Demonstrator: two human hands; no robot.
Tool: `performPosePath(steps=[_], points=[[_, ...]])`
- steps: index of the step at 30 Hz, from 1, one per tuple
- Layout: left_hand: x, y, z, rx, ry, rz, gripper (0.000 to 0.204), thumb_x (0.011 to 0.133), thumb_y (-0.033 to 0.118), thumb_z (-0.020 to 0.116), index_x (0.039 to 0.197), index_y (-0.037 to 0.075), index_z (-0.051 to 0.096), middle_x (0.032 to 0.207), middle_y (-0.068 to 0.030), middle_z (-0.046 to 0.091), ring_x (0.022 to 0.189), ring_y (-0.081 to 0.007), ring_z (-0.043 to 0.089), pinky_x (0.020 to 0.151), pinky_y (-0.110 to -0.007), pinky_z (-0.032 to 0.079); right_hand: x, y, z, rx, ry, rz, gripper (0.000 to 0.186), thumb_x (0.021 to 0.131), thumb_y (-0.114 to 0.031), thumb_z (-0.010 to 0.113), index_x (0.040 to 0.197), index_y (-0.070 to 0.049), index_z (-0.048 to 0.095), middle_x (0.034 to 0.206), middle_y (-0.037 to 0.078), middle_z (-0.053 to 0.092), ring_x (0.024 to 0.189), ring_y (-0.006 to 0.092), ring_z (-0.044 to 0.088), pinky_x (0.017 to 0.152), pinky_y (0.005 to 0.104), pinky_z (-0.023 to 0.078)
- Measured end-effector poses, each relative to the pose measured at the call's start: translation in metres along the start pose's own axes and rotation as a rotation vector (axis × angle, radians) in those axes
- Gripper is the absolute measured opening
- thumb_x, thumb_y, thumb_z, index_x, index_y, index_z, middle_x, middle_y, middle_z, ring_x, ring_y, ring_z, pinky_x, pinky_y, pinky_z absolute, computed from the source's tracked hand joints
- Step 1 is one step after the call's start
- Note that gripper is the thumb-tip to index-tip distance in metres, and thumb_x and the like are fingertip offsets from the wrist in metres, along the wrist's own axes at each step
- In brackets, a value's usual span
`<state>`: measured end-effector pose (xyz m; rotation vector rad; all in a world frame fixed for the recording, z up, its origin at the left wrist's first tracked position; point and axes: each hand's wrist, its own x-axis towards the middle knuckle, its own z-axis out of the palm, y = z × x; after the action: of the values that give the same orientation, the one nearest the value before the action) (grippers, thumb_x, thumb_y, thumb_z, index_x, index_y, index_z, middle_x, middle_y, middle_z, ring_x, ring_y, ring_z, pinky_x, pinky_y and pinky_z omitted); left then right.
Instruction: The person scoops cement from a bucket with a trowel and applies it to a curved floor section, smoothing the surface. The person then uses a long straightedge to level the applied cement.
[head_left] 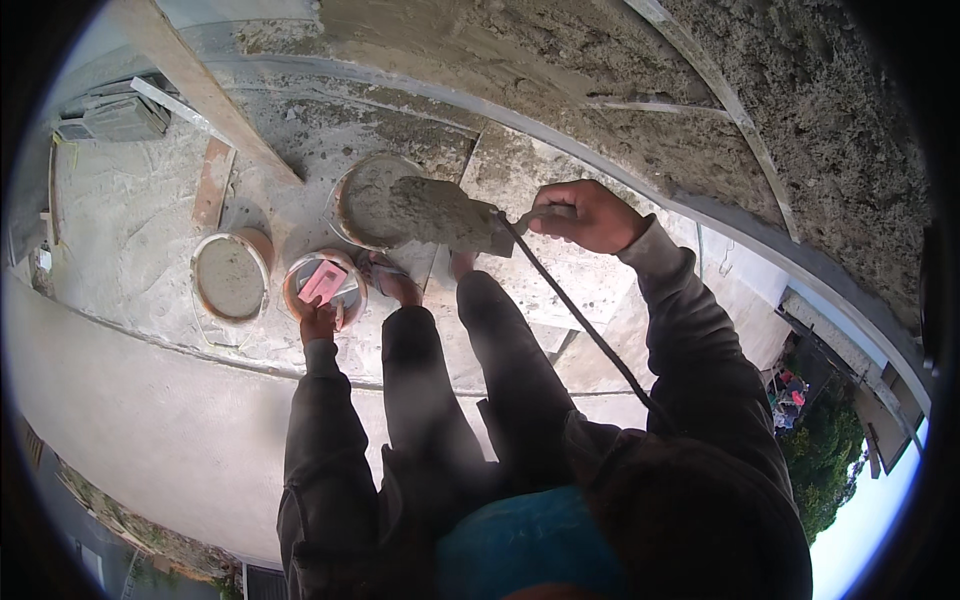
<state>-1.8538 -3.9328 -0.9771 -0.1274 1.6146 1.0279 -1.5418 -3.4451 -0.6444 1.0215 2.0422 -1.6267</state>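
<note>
Grey slabs (125, 118) lie stacked at the far left of a pale, mortar-smeared floor (120, 220), set well apart from the buckets, apparently to leave them room. Near the slabs rests a short plank (210, 190), with a long beam (200, 80) slanting down beside it, perhaps as a prop. Next stands a small bucket (264, 246) of grey mix (230, 280), seemingly placed within easy reach.

Just to its right, the person's left hand (318, 322) appears clamped on the near edge of a pink block (325, 281), tilted over a middle bucket (361, 290); the angle suggests a light, steadying hold. What fills that bucket is too small to make out. A sandalled foot (398, 283) is planted close by.

Beyond it, a large bucket (341, 215) sits near the person's feet. A trowel (497, 240), heaped with wet mortar (440, 212), overlaps its right side in the view, its broad face turned up, presumably so the load stays on. The right hand (590, 215) is clamped on the handle, behind the blade and clear of the mortar. A dark cord (580, 312) slants from beside the trowel to the person's front; whether it is fastened there cannot be told. Rough wall (840, 110) fills the upper right.
</note>
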Motion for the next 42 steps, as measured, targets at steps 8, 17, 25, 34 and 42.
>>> performPosePath(steps=[8, 17, 25, 34, 42], points=[[-0.068, 0.023, 0.047, -0.127, 0.254, -0.152, 0.035, 0.094, 0.008, 0.052, 0.128, 0.013, 0.053, 0.099, -0.0041, 0.062, 0.076, -0.0142, 0.06, 0.061, -0.026, 0.044, -0.026, -0.034, -0.12, 0.028, 0.463, 0.145, 0.024, 0.095, -0.027, 0.061, 0.096, -0.003, 0.062, 0.071, 0.0, 0.056, 0.058, 0.0076, 0.051, 0.052, 0.0213, 0.041], [-0.074, -0.005, 0.11, -0.3, 0.176, -0.218, 0.038, 0.091, 0.009, 0.056, 0.129, 0.006, 0.051, 0.098, -0.0073, 0.064, 0.076, -0.0136, 0.06, 0.06, -0.024, 0.045, 0.046, 0.12, -0.048, -0.853, 0.426, 0.073, 0.034, 0.088, -0.036, 0.064, 0.116, -0.019, 0.056, 0.112, 0.01, 0.064, 0.092, 0.0287, 0.066, 0.076, 0.0413, 0.053], [-0.11, -0.029, 0.129, -0.24, 0.274, -0.243, 0.038, 0.092, 0.011, 0.055, 0.129, 0.006, 0.051, 0.102, -0.0088, 0.064, 0.078, -0.0157, 0.061, 0.064, -0.027, 0.046, 0.172, 0.137, -0.037, -0.74, 0.39, 0.448, 0.043, 0.09, -0.044, 0.057, 0.128, -0.025, 0.053, 0.12, 0.01, 0.063, 0.108, 0.0309, 0.063, 0.089, 0.0463, 0.05], [-0.105, -0.005, 0.159, -0.216, 0.303, -0.224, 0.037, 0.093, 0.011, 0.053, 0.13, 0.006, 0.051, 0.103, -0.0079, 0.064, 0.08, -0.0139, 0.061, 0.066, -0.026, 0.046, 0.158, 0.105, -0.032, -0.44, 0.685, 0.123, 0.043, 0.086, -0.048, 0.06, 0.12, -0.021, 0.061, 0.116, 0.009, 0.067, 0.106, 0.0322, 0.063, 0.091, 0.0425, 0.049], [-0.106, 0.009, 0.164, -0.224, 0.301, -0.201, 0.037, 0.094, 0.009, 0.051, 0.131, 0.006, 0.051, 0.102, -0.0077, 0.065, 0.079, -0.0133, 0.061, 0.066, -0.025, 0.046, 0.125, 0.076, -0.058, -0.33, 0.759, -0.038, 0.048, 0.082, -0.05, 0.067, 0.115, -0.015, 0.065, 0.11, 0.012, 0.068, 0.102, 0.0303, 0.065, 0.087, 0.039, 0.051]])
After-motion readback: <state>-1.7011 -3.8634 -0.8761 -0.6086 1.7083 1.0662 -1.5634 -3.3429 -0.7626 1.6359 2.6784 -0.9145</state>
